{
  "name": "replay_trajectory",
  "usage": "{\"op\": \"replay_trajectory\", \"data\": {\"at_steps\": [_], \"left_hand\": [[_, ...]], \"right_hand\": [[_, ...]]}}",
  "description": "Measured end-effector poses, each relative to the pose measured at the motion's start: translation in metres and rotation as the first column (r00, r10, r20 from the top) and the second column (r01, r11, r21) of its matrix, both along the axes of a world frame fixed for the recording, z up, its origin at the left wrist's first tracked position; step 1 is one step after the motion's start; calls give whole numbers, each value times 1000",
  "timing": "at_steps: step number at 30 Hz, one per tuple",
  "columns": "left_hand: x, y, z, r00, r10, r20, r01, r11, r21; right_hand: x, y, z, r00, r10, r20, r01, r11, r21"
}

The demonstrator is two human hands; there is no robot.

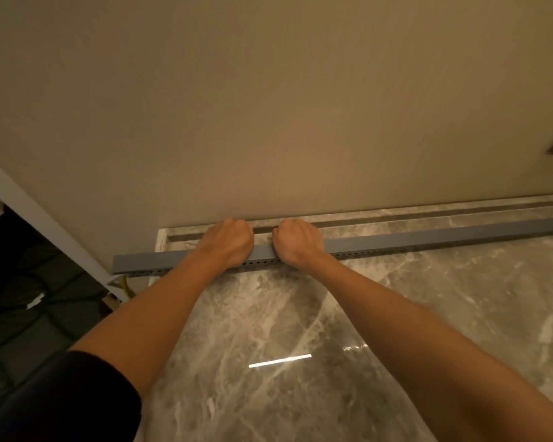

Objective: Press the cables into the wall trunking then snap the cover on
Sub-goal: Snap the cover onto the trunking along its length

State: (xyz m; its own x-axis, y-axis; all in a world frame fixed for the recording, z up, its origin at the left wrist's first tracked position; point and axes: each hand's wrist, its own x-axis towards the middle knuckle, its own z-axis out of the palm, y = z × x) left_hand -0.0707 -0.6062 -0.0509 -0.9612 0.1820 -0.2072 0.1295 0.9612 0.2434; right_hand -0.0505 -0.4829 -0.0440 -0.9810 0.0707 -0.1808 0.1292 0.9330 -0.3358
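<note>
A long grey trunking (428,236) with a perforated lower edge lies along the marble surface, close to the beige wall. Its grey cover sits on top along the whole visible length. My left hand (229,242) and my right hand (297,242) lie side by side on the cover near the middle, fingers curled over its far edge and palms on top. A yellow cable (125,285) and a white one stick out below the trunking's left end. The cables inside are hidden.
The polished marble surface (268,330) spreads toward me with a bright light reflection on it. A recessed groove (396,220) runs along the wall behind the trunking. A white frame (45,218) and dark padded fabric (20,298) lie at the left.
</note>
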Motion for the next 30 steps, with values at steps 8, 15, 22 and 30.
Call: {"op": "replay_trajectory", "data": {"at_steps": [8, 15, 22, 30], "left_hand": [[1, 1, 1, 999, 16, -33, -16, 1000, 2], [2, -19, 7, 996, 73, -57, -70, 996, 54], [4, -83, 16, 966, 180, -187, -166, 982, 87], [9, -134, 6, 949, 314, 6, -309, 931, 193]], "right_hand": [[0, 0, -2, 999, -9, -52, 10, 1000, 7], [1, -2, 2, 1000, -1, -28, 1, 1000, -17], [4, -51, 10, 993, 118, -2, -117, 990, -79], [2, -117, 14, 979, 204, -2, -202, 970, -132]]}}
